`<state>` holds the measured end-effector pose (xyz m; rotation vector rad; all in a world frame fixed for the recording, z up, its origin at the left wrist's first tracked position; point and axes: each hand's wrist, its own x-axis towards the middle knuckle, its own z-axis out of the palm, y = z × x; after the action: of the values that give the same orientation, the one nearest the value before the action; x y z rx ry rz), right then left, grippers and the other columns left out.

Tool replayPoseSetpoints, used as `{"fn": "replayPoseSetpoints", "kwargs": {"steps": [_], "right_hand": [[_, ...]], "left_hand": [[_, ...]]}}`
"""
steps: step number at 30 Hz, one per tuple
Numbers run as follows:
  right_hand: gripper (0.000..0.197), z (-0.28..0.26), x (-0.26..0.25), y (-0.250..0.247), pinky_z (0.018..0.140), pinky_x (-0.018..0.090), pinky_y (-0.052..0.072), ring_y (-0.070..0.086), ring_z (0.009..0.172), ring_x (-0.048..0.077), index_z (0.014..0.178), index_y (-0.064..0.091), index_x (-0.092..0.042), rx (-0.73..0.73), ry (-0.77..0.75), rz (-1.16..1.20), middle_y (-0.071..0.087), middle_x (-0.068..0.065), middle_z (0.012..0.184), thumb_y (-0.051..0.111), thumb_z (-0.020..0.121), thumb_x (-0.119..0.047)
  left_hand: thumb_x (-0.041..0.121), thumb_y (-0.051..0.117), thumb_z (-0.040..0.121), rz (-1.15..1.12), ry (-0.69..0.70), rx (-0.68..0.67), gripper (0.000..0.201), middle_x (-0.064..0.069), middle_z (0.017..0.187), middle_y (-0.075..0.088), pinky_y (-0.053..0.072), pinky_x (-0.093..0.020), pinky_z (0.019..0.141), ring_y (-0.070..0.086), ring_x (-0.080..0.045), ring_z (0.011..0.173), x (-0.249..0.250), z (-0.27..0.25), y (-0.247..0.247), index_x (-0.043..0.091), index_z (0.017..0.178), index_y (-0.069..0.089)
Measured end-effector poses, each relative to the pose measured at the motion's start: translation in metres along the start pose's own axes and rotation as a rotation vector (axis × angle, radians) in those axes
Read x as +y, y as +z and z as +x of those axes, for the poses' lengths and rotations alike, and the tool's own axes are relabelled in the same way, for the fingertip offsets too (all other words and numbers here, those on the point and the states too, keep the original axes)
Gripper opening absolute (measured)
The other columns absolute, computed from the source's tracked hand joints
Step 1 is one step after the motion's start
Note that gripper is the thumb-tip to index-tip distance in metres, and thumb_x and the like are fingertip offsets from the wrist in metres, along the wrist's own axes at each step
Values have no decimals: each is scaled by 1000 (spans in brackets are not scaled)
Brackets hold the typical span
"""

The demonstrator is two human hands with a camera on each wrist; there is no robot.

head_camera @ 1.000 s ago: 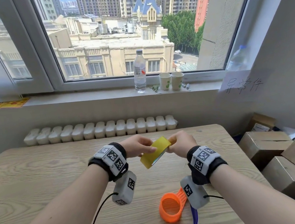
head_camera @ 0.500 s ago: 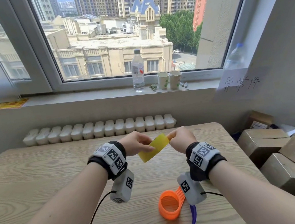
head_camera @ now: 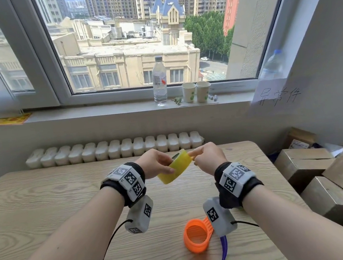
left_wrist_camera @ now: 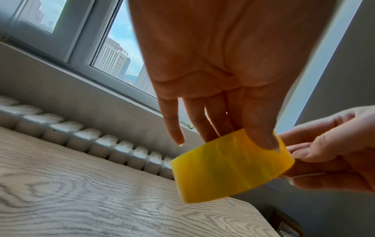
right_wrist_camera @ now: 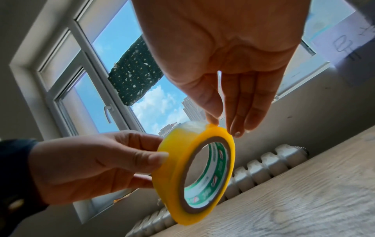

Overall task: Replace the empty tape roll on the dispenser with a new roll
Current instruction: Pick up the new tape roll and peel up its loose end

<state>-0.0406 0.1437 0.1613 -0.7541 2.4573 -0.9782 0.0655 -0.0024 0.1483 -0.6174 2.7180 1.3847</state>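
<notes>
The new yellow tape roll [head_camera: 175, 169] is up in the air above the surface [head_camera: 47, 208], near the middle of the head view, not touching the wood. The left hand [head_camera: 154, 164] holds it from the nine o'clock side, with the thumb on the yellow band and the fingers curled round the far side. That keeps the roll steady so it cannot spin or drop.

The right hand [head_camera: 209, 157] is at the three o'clock side. In the right wrist view its thumb and first finger are pressed together at the top edge of the roll, at about twelve o'clock, pinching a small bit of clear tape that lifts off there. It looks like the hand is picking at the loose end so the tape can be pulled out. The roll is tipped so that edge faces the right hand.

The orange dispenser [head_camera: 196, 238] lies on the surface near six o'clock, close to the person, with its round part open and no roll on it that I can see. So the old roll seems to be off already, and the new one is not yet on. A purple strap [head_camera: 223, 250] lies just beside it.
</notes>
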Motion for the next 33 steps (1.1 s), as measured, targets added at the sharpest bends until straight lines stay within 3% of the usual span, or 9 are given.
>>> {"fn": "replayPoseSetpoints", "kwargs": {"steps": [4, 8, 11, 14, 16, 19, 25, 28, 33], "right_hand": [[41, -4, -7, 3, 97, 24, 44, 58, 117, 17, 103, 74, -21, -54, -72, -19, 67, 1, 120, 45, 84, 1], [46, -2, -7, 6, 100, 30, 45, 58, 117, 18, 111, 71, -19, -56, -90, -63, 67, 2, 120, 43, 80, 1], [52, -1, -1, 5, 100, 30, 44, 58, 116, 19, 125, 61, -21, -88, -93, -125, 63, 4, 125, 42, 81, 0], [67, 0, 1, 7, 96, 30, 47, 59, 112, 20, 137, 46, -33, -111, -160, -216, 60, 2, 129, 53, 78, -2], [66, 0, -3, 6, 93, 31, 47, 57, 114, 22, 134, 47, -39, -73, -231, -367, 60, 0, 128, 64, 76, -12], [49, 1, -7, -1, 88, 31, 46, 59, 110, 24, 120, 57, -34, -3, -247, -457, 65, 1, 117, 71, 74, -24], [46, 10, -4, -9, 89, 31, 50, 63, 102, 24, 116, 58, -28, -36, -106, -265, 68, 5, 107, 73, 73, -24], [45, 14, -3, -10, 88, 39, 54, 67, 96, 25, 115, 60, -25, -53, -76, -183, 70, 7, 100, 73, 72, -22], [35, 19, 3, -12, 77, 37, 59, 67, 73, 21, 113, 57, -18, -129, -5, 3, 68, 10, 97, 69, 80, -13]], "left_hand": [[23, 65, 84, 83, -19, 15, 20, -4, 93, 69, 49, -36, 88, 59, -14, 85, 1, 1, 1, 12, 100, 71], [23, 61, 86, 92, -19, 16, 17, -3, 86, 63, 44, -31, 77, 53, -14, 81, 0, -1, 3, 14, 98, 70], [24, 62, 87, 36, -20, 36, 21, -4, 87, 62, 43, -31, 78, 53, -15, 82, 3, -1, 2, 9, 98, 70], [26, 61, 88, -48, -37, 42, 28, -5, 95, 63, 45, -37, 90, 55, -17, 90, 9, 0, 1, 8, 107, 67], [27, 60, 88, -70, -35, 10, 29, -3, 99, 63, 44, -35, 90, 55, -16, 93, 14, 0, 1, 10, 111, 65], [32, 60, 88, -92, -21, -4, 28, -2, 98, 63, 42, -32, 90, 55, -15, 94, 21, 0, 0, 13, 108, 66], [32, 63, 85, -168, -9, -2, 31, -6, 94, 64, 43, -29, 83, 56, -17, 88, 25, 0, -5, 6, 102, 67], [31, 65, 84, -171, -6, -16, 32, -5, 92, 63, 43, -25, 78, 56, -16, 86, 26, 0, -7, 5, 102, 66], [34, 69, 80, -181, -6, -24, 31, -2, 89, 64, 42, -29, 84, 57, -16, 87, 24, 2, -9, 9, 97, 67]]}}
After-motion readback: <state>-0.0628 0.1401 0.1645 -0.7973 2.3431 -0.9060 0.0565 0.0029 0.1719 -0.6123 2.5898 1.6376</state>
